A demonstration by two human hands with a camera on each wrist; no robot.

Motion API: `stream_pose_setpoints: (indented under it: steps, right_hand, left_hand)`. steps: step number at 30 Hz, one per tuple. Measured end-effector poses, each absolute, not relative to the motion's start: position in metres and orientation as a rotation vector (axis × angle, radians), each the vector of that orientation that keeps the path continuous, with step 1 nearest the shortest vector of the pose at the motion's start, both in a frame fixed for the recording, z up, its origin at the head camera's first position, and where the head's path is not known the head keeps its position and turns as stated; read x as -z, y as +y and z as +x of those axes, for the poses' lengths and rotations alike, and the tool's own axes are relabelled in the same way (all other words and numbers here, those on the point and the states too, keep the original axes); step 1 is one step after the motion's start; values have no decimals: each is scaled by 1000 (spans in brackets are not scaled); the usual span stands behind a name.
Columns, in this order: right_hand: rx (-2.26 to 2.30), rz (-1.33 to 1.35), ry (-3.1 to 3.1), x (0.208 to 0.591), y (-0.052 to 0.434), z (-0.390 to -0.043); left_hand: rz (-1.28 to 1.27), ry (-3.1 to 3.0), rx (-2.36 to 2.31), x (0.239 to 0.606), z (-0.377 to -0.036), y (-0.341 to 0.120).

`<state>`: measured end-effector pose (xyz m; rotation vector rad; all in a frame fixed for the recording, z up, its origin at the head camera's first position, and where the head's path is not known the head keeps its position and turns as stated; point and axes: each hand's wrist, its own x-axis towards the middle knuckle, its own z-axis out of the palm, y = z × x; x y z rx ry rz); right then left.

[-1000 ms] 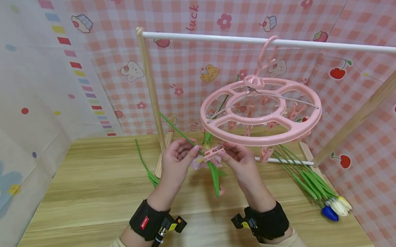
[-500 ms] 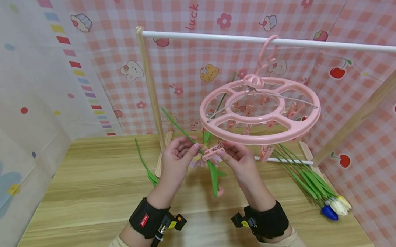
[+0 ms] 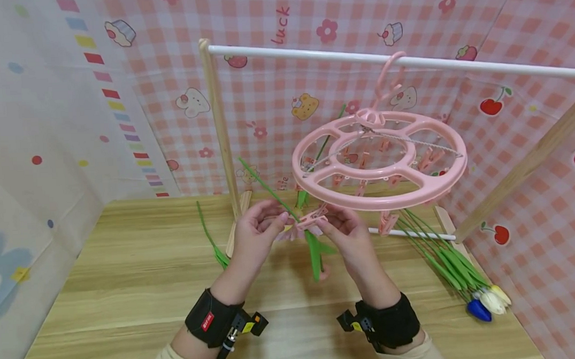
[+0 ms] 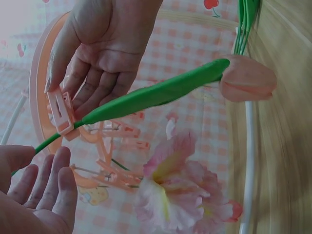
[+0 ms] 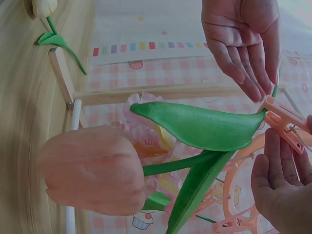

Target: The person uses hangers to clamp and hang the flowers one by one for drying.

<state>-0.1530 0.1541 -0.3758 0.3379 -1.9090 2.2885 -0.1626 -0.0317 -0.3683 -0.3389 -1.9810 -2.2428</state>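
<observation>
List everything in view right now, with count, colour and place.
Round clip hanger: one, pink, hooked on the rail.
Rail: one, white, across wooden posts.
Clip: one, pink, under the hanger's near rim, closed on a stem.
Tulip: one, pink with green stem, hanging head down from that clip.
Open pink flower: one, behind the tulip.
Tulip bunch: several, green stems, blue and cream heads, on the table at right.
Table: one, light wood.
Left hand: at the stem.
Right hand: grip on the clip.
</observation>
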Motion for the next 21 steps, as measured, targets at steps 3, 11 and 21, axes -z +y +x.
stream_pose_setpoints:
  steps: [3, 11, 21]
  right_hand:
    - [-2290, 325, -1913, 378, 156, -154]
    - [-2183, 362, -1944, 382, 159, -154]
    - [-1960, 316, -2034, 388, 167, -153]
  left_hand:
    - [-334, -2013, 2250, 370, -162, -34]
    - [-280, -2082, 2274, 379, -161, -42]
    - [-164, -2109, 2298, 389, -160, -52]
